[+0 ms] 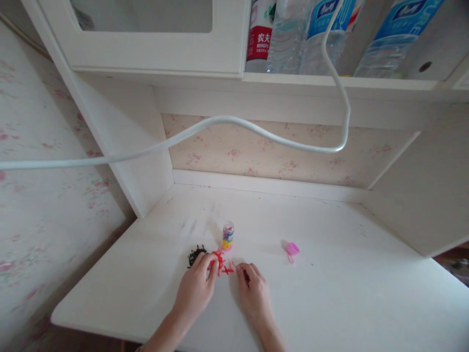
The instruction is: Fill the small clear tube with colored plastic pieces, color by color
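Observation:
My left hand [196,283] is closed, with its thumb and forefinger at the edge of a pile of small red pieces [219,259]. Whatever lies between those fingers is too small to make out. My right hand [254,291] pinches at a thin red piece [234,264], just right of the pile. Left of the red ones, partly behind my left hand, lies a heap of small black pieces [196,254]. Behind the red pile a small clear bottle [227,236] stands upright, its lower part yellow and its label blue. Off to the right, a pink cap with a loop [292,249] lies on the white desk [330,293].
A white cable [227,120] hangs across the view above the desk. Overhead, a shelf [293,80] holds several water bottles [289,36] beside a cabinet door [146,51]. White side panels bound the desk left and right.

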{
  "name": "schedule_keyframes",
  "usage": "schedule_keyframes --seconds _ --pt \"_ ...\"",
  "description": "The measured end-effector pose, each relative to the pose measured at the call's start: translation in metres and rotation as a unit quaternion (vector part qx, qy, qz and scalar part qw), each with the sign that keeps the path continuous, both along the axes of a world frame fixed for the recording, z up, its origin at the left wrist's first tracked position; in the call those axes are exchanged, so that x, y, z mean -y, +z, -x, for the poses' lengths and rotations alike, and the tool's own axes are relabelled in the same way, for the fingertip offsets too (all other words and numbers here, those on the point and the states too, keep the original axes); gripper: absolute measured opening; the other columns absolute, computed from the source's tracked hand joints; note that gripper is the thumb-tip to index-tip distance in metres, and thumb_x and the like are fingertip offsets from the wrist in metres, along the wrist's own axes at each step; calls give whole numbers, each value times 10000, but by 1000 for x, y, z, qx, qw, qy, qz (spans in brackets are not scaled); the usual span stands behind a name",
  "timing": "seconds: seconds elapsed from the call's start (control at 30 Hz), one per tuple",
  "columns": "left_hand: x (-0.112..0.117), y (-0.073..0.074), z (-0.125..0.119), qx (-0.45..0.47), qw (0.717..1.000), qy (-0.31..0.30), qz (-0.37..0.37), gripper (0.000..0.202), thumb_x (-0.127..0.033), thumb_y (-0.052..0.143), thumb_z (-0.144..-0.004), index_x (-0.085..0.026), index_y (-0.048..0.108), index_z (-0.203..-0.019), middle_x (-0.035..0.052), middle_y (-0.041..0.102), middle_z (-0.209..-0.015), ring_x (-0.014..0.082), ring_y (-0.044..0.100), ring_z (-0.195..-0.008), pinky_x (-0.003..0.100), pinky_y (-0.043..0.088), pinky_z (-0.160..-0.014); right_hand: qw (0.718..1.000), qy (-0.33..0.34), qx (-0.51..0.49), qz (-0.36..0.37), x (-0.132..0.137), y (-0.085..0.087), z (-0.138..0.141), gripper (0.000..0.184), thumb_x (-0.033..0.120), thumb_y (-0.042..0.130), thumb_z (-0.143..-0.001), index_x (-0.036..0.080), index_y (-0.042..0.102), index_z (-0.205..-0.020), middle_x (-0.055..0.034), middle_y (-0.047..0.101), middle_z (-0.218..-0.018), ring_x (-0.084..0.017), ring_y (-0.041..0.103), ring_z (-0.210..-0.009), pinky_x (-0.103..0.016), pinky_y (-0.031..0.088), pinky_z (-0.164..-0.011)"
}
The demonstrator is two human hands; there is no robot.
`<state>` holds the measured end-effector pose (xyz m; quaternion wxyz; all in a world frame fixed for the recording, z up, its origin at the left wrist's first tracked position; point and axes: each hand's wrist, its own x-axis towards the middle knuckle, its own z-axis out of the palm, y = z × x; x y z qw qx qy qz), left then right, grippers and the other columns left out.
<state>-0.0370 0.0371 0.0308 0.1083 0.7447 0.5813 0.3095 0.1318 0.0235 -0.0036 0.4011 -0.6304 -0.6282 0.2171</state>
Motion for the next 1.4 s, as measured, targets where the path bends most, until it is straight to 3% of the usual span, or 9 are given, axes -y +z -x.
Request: schedule_keyframes --seconds 0.1,0.2,0.5,0.6,0.7,0.8,0.9,1.17,1.4 --pt "21 -24 -3 -92 995 27 12 185 -325 407 -921 -253 560 -998 28 623 -981 152 656 -723 237 470 -563 999 -16 -36 -2 -1 1 0 351 417 351 -937 221 628 -847 -35 634 -811 -155 586 -715 -233 421 -665" --pt "24 -35 -4 -131 991 33 -3 196 -300 374 -937 -256 561 -979 24 622 -979 147 664 -761 223 461 -554 997 -35 -69 -7 -2 1 0 339 421 359 -931 214 603 -819 -26 619 -790 -151 569 -717 -233 418 -676" --pt "13 -29 -1 -136 987 73 34 208 -247 351 -939 -234 554 -977 13 611 -921 121 649 -710 202 412 -514 981 -92 -167 22 -12 2 -1 373 521 433 -872 194 595 -790 8 577 -684 -149 507 -646 -235 380 -574" --pt "13 -31 -1 -143 986 80 28 210 -249 351 -938 -235 555 -983 13 605 -912 126 643 -691 210 408 -507 979 -88 -182 6 -23 22 2 370 517 432 -873 192 595 -804 20 556 -661 -140 493 -631 -230 363 -555" --pt "14 -37 -1 -146 986 84 12 201 -230 365 -931 -232 566 -917 12 600 -900 124 639 -672 216 405 -501 983 -81 -159 -34 -41 54 7 346 487 431 -881 190 606 -842 6 580 -706 -140 497 -647 -234 361 -565" --pt "15 -43 0 -140 987 79 -3 187 -230 382 -928 -239 566 -893 4 595 -879 124 639 -671 220 407 -505 992 -56 -88 -76 -60 82 11 322 438 417 -892 194 613 -819 -11 603 -753 -142 511 -676 -243 373 -613" --pt "17 -46 1 -136 988 70 -17 180 -217 392 -924 -253 568 -920 0 600 -893 121 641 -680 217 410 -515 994 -21 -16 -103 -75 95 15 286 360 394 -902 200 612 -806 -20 615 -814 -139 538 -728 -247 379 -669" --pt "15 -45 1 -122 990 67 -21 187 -211 389 -923 -250 572 -907 4 611 -912 117 649 -673 209 411 -504 989 11 99 -106 -85 89 23 224 293 445 -883 217 630 -781 3 586 -754 -111 529 -655 -220 367 -633" --pt "15 -42 1 -121 989 80 2 173 -222 399 -920 -250 568 -893 -1 609 -900 123 649 -634 222 421 -492 991 -22 4 -133 -74 85 14 244 307 471 -885 203 654 -761 5 583 -716 -106 518 -631 -216 379 -610"
